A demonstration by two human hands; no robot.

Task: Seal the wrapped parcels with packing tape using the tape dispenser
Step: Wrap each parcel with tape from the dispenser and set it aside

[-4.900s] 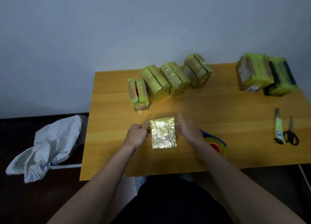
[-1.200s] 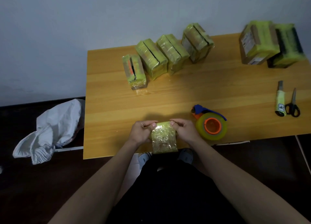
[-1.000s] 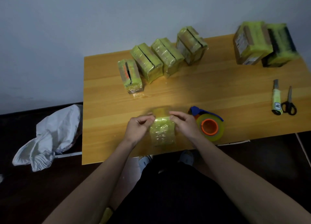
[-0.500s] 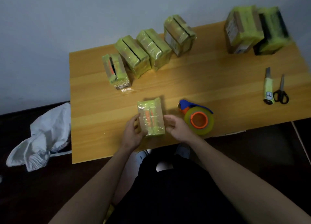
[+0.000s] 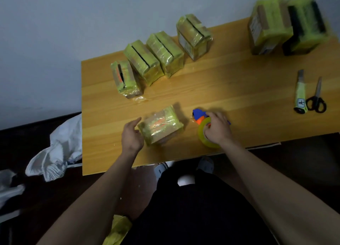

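A small parcel (image 5: pixel 160 125) wrapped in yellow-green film lies on the wooden table (image 5: pixel 230 90) near its front edge. My left hand (image 5: pixel 131 134) rests against the parcel's left end with relaxed fingers. To the right, my right hand (image 5: pixel 217 128) grips the tape dispenser (image 5: pixel 203 124), a yellowish roll with an orange core and a blue handle, which sits on the table. A row of several wrapped parcels (image 5: pixel 160 55) stands at the back left.
Two larger wrapped boxes (image 5: pixel 287 24) stand at the back right corner. A utility knife (image 5: pixel 300 94) and black scissors (image 5: pixel 316 99) lie at the right edge. A white bag (image 5: pixel 57 151) sits on the floor to the left of the table.
The parcel was turned over and laid on the table. My right hand left it and took hold of the tape dispenser. My left hand stays at the parcel's left end.
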